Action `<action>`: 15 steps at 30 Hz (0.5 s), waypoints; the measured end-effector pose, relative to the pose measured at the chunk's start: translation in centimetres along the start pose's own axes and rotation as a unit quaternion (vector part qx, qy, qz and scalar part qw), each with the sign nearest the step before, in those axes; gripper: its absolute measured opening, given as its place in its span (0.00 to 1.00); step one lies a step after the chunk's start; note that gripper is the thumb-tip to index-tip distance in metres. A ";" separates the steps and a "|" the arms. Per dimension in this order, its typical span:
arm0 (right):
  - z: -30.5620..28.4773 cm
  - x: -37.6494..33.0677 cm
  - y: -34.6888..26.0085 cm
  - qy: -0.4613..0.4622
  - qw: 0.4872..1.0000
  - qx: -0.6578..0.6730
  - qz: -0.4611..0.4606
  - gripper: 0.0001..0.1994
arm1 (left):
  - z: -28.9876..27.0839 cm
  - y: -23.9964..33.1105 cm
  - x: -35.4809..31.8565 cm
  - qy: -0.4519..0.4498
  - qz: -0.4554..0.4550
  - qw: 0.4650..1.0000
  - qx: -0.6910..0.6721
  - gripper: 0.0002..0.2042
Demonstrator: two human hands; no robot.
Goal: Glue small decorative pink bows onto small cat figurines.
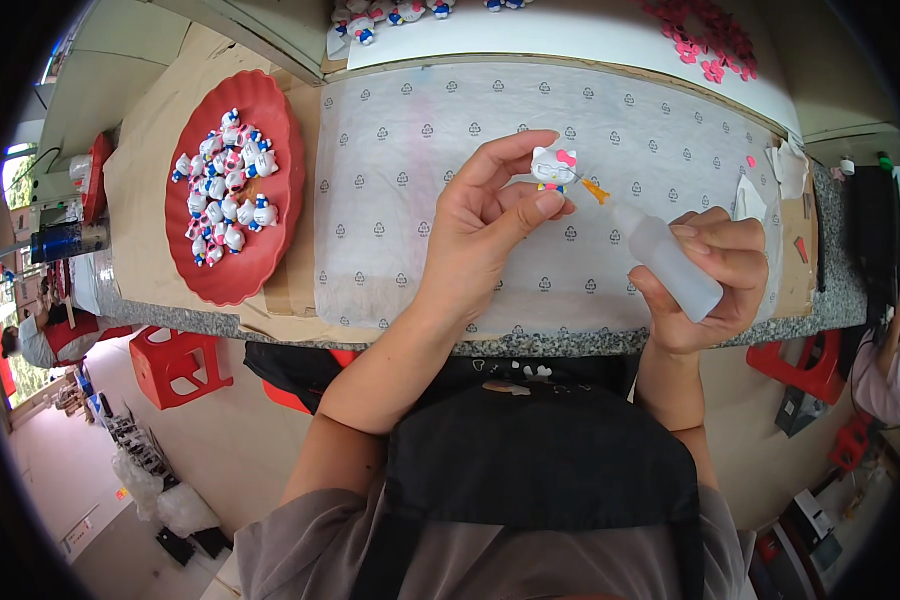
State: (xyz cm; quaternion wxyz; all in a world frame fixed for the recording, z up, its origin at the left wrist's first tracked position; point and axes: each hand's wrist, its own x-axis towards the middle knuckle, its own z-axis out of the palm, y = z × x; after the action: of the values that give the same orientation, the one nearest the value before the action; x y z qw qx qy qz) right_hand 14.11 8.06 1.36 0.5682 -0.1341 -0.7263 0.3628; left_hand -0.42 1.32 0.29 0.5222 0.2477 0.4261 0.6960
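Between the fingertips of my left hand (500,205) is a small white cat figurine (551,166) with a pink bow, held upright above the printed sheet. My right hand (715,262) is closed round a translucent white squeeze bottle (675,265), tilted so its orange needle tip (595,191) points up and left at the figurine. The fine needle end comes close to the figurine's side near the bow; whether it touches I cannot tell. To the left, a red scalloped plate (183,215) carries a pile of similar white, blue and pink figurines (225,185).
A white sheet with a repeated print (400,280) covers the worktop. On the white shelf (530,45) behind lie more figurines (362,30) and many pink bow-shaped pieces (712,70). Scraps of white paper (750,200) lie at the right. Red stools (175,365) stand below the granite edge.
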 end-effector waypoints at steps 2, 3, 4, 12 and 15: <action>0.0 0.0 -0.1 -0.001 1.000 0.000 -0.001 0.19 | 0.0 0.1 -0.1 -0.003 0.001 1.000 0.000 0.18; 0.0 0.0 -0.2 -0.001 1.000 0.001 -0.002 0.19 | 0.0 0.1 -0.1 -0.006 0.001 1.000 0.000 0.18; 0.1 0.0 -0.1 -0.001 1.000 0.001 -0.001 0.19 | 0.0 0.1 -0.1 -0.005 0.001 1.000 0.000 0.18; 0.2 0.1 0.1 -0.001 0.999 0.027 -0.020 0.23 | 0.1 0.1 -0.1 -0.003 -0.012 1.000 -0.004 0.18; 0.2 0.2 0.2 0.001 0.999 0.028 -0.026 0.23 | 0.3 0.1 -0.2 -0.002 -0.006 1.000 0.012 0.19</action>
State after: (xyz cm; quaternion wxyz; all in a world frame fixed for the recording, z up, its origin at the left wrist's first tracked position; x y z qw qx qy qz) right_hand 13.84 8.21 1.37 0.5816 -0.1000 -0.7186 0.3678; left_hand -0.18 1.25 0.59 0.5237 0.2528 0.4353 0.6873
